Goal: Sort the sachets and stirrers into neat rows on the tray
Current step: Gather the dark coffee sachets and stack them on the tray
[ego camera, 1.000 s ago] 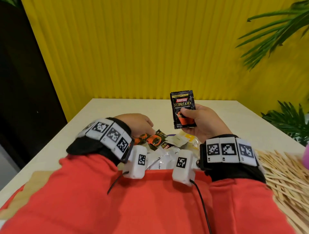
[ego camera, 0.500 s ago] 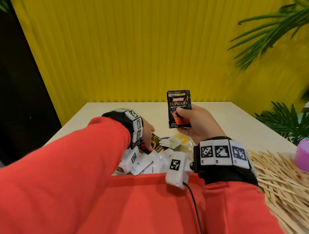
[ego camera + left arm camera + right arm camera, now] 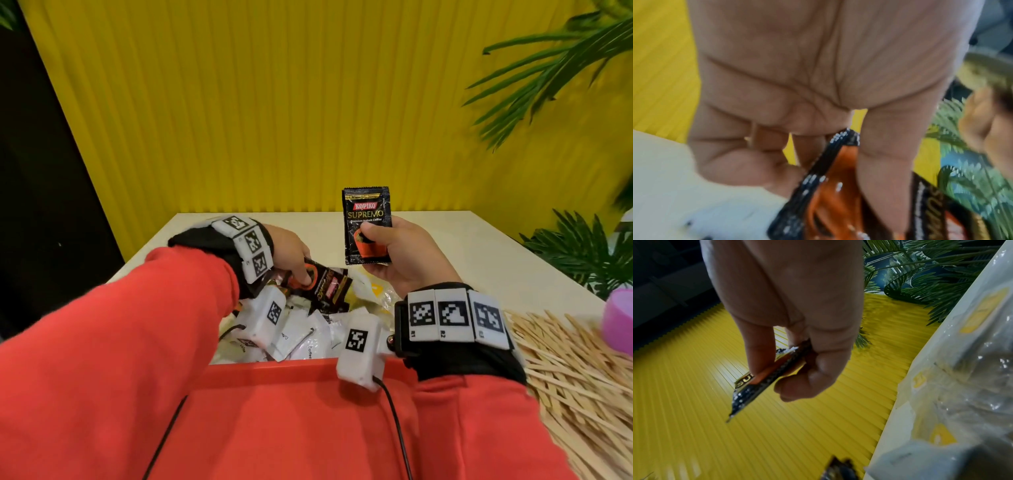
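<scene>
My right hand (image 3: 378, 246) pinches a black Kopiko Supremo coffee sachet (image 3: 365, 219) upright above the table; the right wrist view shows the same sachet (image 3: 764, 379) edge-on between thumb and fingers. My left hand (image 3: 294, 263) pinches another black and orange coffee sachet (image 3: 329, 287) at the pile, seen close in the left wrist view as the sachet (image 3: 828, 194) under the thumb (image 3: 890, 162). A heap of white sachets (image 3: 301, 335) lies in the red tray (image 3: 274, 368). Wooden stirrers (image 3: 565, 370) lie piled at the right.
A pale table (image 3: 479, 253) stands against a yellow ribbed wall (image 3: 274, 102). A purple container (image 3: 620, 318) sits at the right edge by the stirrers. Green plants (image 3: 582, 250) stand to the right. A clear plastic bag (image 3: 962, 369) with yellow marks lies beside the sachets.
My left hand has taken hold of a black and orange sachet in the pile and begun lifting it. My right hand keeps its sachet upright, almost unmoved.
</scene>
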A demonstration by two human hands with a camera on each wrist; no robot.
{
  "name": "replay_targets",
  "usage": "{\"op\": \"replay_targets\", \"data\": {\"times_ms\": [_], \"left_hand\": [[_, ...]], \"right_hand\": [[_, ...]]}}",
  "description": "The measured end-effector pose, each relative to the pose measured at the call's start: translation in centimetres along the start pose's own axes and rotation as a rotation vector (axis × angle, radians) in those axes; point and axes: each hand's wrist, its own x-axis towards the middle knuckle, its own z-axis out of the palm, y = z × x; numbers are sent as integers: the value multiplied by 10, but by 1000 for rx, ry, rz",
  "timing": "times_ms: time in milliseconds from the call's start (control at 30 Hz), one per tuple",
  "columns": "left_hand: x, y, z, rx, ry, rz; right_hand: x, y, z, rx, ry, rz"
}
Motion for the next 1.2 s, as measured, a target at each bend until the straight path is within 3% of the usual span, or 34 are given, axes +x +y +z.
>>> {"op": "replay_targets", "data": {"times_ms": [200,333,400,500,600,700,767,900,1033,1200], "left_hand": [[-20,-9,-26,-139,232,93],[-22,-2,-28,-457,195,288],[-19,1,-26,-599,185,309],[-15,-3,-22,-735,138,208],[-4,-22,-15,-576,118,-15],[6,-36,-3,-19,100,-216],[11,-40,3,185,14,-278],[24,-54,9,248,-130,-367],[41,-61,16,347,-75,-393],[40,-61,18,298,-113,-382]], "right_hand": [[-4,0,3,-114,-74,-68],[-5,2,8,-160,-160,-56],[-4,3,7,-164,-125,-65],[0,4,3,-173,-38,-104],[3,6,1,-155,22,-109],[5,7,0,-126,58,-104],[7,8,0,-92,69,-107],[7,7,-1,-53,63,-102],[9,8,-2,-52,64,-100],[9,9,-1,-71,47,-84]]}}
